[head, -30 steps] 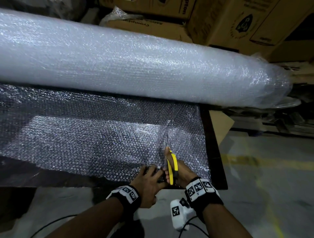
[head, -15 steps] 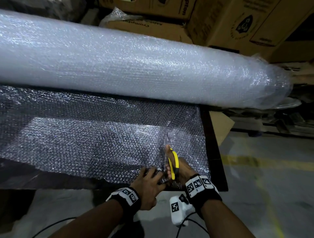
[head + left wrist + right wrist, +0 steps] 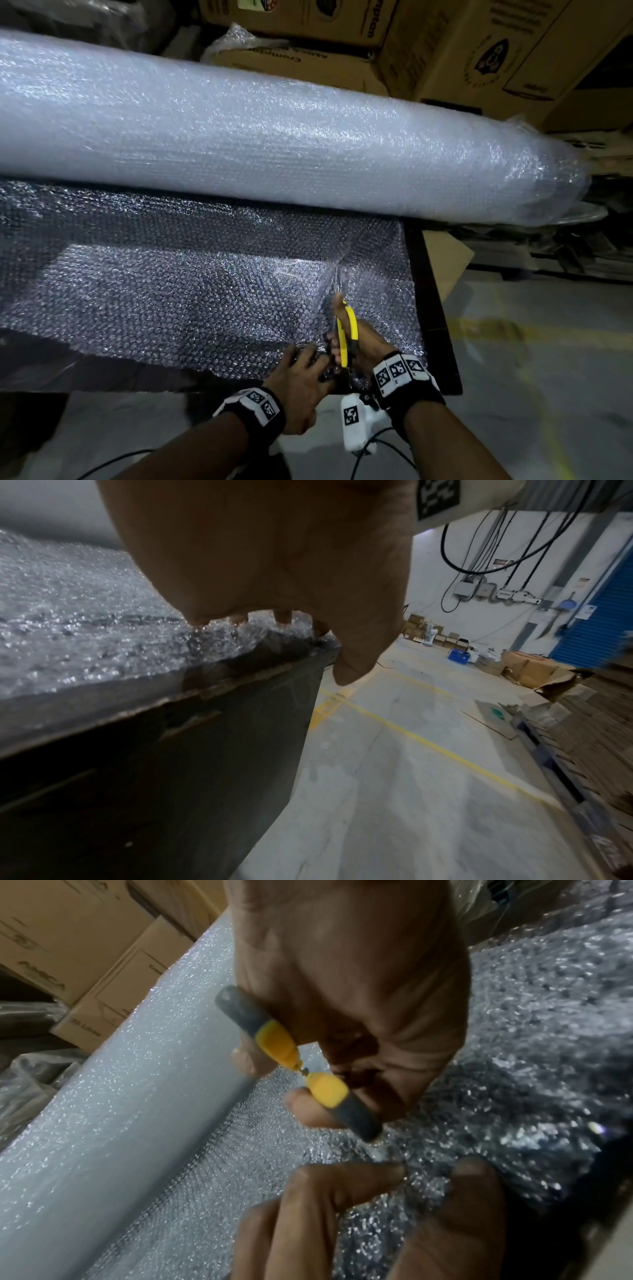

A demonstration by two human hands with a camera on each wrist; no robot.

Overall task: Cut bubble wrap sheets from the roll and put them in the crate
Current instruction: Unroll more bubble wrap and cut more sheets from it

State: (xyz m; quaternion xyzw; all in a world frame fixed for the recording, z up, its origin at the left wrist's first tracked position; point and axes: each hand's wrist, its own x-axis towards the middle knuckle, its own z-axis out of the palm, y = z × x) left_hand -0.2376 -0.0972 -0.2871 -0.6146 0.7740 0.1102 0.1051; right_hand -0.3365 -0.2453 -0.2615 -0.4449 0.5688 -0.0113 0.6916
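A thick white bubble wrap roll lies across the far side of the dark table. Its unrolled sheet spreads toward me. My right hand grips yellow-and-grey scissors, whose blades sit in a cut near the sheet's right edge and point at the roll. My left hand holds the sheet's near edge just left of the cut. In the right wrist view the scissors' handles show in my right hand, above the left hand's fingers. The left wrist view shows curled fingertips on the wrap's edge.
Cardboard boxes are stacked behind the roll. A flat cardboard piece leans at the table's right side. Concrete floor with yellow lines lies to the right. A small blue crate stands far off on the floor.
My right hand and the scissors have crept slightly toward the roll along the cut. The left hand keeps its hold at the same spot.
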